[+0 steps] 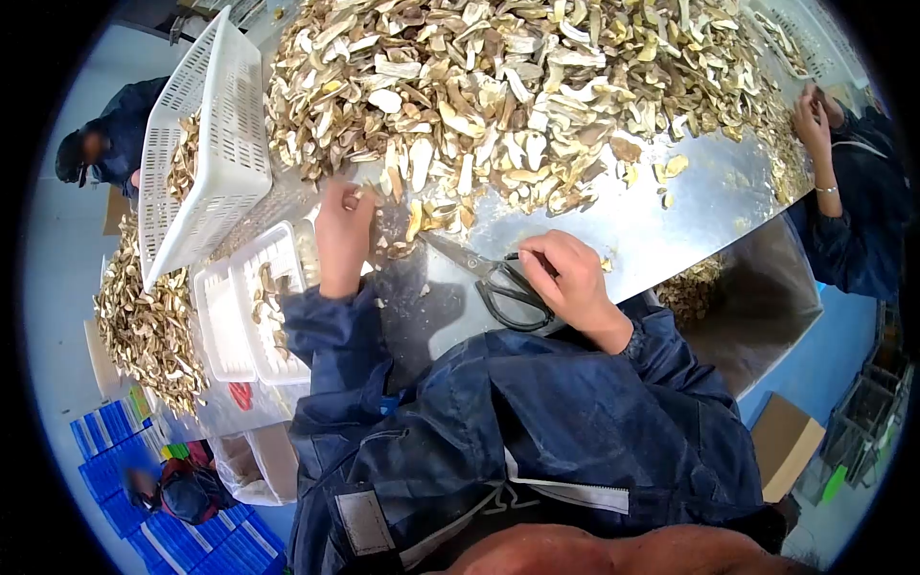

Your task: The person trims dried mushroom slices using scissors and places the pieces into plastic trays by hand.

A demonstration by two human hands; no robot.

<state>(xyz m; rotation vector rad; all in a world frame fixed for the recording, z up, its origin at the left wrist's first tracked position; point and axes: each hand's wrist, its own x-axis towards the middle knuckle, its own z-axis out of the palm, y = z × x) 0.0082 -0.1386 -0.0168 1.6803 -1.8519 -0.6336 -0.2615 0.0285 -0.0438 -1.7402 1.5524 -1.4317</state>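
My left hand (345, 230) is over the metal table beside the near edge of a large heap of dried mushroom slices (479, 86). Its fingers are curled together near small pieces; what they hold, if anything, is too small to name. My right hand (567, 276) rests near the table's front, its fingers curled beside the black handles of scissors (494, 280). The scissors lie on the metal with their blades pointing left, toward a few loose slices. Whether the right fingers touch the handles or hold anything cannot be made out.
A white perforated basket (240, 144) with slices stands tilted at left. White trays (225, 321) sit below it, near another slice pile (144, 316). A lined bin (767, 307) is at right. Co-workers are at left, lower left and right, one co-worker's hands (815, 120) at the far right edge.
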